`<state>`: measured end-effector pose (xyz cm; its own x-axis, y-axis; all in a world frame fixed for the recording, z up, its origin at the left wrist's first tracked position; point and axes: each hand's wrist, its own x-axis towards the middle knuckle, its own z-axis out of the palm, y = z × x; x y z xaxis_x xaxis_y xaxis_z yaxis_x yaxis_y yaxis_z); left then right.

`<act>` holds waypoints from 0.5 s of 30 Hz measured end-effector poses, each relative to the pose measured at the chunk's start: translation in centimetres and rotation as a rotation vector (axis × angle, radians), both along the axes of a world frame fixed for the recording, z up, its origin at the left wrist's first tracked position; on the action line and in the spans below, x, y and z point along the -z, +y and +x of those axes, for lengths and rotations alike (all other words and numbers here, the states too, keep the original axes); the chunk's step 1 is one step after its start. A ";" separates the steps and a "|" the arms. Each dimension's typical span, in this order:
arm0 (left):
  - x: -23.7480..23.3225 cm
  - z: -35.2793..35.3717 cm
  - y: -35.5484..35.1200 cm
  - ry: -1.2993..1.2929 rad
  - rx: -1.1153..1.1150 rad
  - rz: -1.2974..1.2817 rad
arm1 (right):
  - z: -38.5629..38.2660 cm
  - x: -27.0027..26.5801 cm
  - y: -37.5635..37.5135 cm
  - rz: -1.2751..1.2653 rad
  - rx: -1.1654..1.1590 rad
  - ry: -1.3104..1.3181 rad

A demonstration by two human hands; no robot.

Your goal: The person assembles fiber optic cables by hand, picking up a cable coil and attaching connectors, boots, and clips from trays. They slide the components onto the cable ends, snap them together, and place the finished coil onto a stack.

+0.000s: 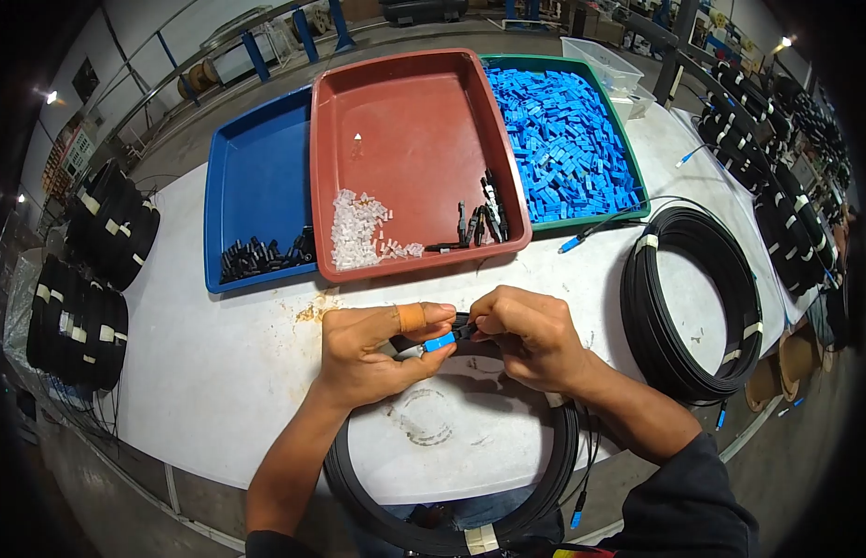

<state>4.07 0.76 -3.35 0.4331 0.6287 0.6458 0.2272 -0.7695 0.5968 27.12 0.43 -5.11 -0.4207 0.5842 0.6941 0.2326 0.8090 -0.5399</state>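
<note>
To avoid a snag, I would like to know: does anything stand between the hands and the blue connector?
Nothing visible does. The left hand holds the blue connector, and the right hand pinches the black piece beside it. The cable coil lies beneath.

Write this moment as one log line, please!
left hand: pinching blue connector | right hand: pinching black piece beside it | cable coil: below hands | red tray: beyond hands
</note>
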 end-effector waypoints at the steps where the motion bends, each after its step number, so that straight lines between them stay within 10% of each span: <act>1: 0.2 -0.1 0.1 -0.050 0.011 -0.030 | 0.0 0.1 0.0 -0.002 -0.004 0.000; 15: 0.7 0.3 0.8 -0.163 0.061 -0.042 | 0.7 -0.3 0.8 -0.086 0.012 0.027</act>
<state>4.34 1.53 -4.07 0.3630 0.6326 0.6842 0.0786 -0.7524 0.6540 27.85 1.23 -4.76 -0.3951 0.6473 0.6519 0.2261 0.7563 -0.6139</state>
